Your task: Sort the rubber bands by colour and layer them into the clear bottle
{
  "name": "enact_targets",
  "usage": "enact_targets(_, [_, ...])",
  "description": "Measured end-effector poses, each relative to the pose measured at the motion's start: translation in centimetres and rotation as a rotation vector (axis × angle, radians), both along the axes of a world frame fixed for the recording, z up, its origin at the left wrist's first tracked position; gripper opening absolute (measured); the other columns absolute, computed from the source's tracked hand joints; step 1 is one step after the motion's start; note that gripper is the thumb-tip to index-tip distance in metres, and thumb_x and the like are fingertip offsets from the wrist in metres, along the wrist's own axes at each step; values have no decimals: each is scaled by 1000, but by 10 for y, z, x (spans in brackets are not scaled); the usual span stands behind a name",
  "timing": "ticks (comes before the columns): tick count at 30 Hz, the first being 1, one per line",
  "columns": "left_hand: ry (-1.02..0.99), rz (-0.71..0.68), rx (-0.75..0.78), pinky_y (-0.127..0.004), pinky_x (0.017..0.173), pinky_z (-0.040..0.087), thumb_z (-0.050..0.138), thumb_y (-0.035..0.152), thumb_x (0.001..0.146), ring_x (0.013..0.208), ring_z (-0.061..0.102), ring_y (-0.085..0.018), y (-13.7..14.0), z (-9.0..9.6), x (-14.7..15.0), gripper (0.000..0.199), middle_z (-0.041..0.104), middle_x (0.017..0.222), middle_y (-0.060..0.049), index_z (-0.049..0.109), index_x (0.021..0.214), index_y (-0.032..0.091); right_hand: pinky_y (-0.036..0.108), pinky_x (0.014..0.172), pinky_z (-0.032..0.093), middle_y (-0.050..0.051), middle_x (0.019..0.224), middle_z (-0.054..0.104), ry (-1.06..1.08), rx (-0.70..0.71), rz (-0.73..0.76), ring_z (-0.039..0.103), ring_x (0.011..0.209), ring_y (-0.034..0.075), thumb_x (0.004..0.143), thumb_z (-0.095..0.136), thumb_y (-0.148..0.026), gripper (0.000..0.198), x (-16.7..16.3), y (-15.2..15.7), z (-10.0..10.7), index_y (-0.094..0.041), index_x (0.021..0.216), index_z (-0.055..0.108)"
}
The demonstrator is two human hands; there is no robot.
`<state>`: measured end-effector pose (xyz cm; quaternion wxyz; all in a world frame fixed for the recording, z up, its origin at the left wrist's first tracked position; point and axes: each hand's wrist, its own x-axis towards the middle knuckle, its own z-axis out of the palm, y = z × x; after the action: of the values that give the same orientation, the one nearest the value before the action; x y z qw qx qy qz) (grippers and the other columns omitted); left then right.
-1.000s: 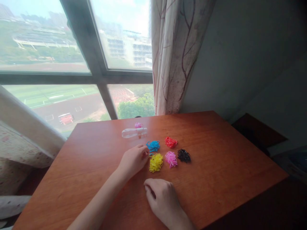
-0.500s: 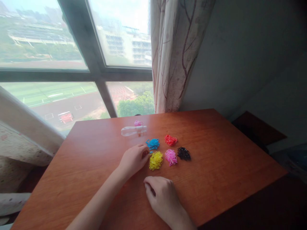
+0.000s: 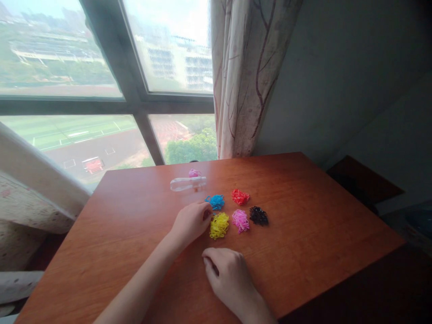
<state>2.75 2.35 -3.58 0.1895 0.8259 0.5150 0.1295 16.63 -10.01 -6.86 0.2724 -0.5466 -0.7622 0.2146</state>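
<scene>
My left hand (image 3: 193, 221) rests on the table with its fingers curled into a pinch. Its fingertips are at the near edge of a pile of blue rubber bands (image 3: 216, 201), beside a pile of yellow rubber bands (image 3: 219, 225). A bit of blue shows by the fingertips, but what is between them is hidden. Nearer to me, my right hand (image 3: 227, 273) lies curled on the table, thumb and forefinger together, nothing visible in it. Right of the yellow pile are pink rubber bands (image 3: 240, 221), black rubber bands (image 3: 258, 216) and, farther back, red rubber bands (image 3: 240, 196).
Behind the blue pile lies a clear plastic object (image 3: 184, 183), with a small pinkish-purple item (image 3: 194, 173) just beyond it. The brown wooden table (image 3: 303, 225) meets the window (image 3: 135, 107) at the back. A patterned curtain (image 3: 251, 76) hangs behind it.
My left hand has shifted slightly to the right and up, closer to the blue rubber bands. My right hand and the piles look the same.
</scene>
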Motion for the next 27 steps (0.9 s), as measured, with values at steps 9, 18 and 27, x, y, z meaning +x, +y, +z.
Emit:
enact_targets(9, [-83,49,-2,-22,61,39,54,16,79,67,61,-15,1,-1,-1,18,71,77,0,70,83,23,25,63,32,-3,79,69,-24,-11,5,62,71,15,87,51,-11,17,0,0,0,-25,89,61])
enact_targets(18, [-156,148,15,-21,61,42,56,22,82,66,64,-14,10,-3,-5,15,73,76,0,71,85,21,24,64,34,-2,79,69,-27,-8,5,63,72,14,87,52,-10,17,0,-1,2,-24,88,61])
enact_targets(27, [-96,149,68,-24,66,44,55,25,85,73,66,-17,19,-5,-6,17,73,89,-2,72,87,23,24,64,34,-2,78,69,-47,-1,3,63,71,14,88,50,-11,17,-1,1,4,-24,87,61])
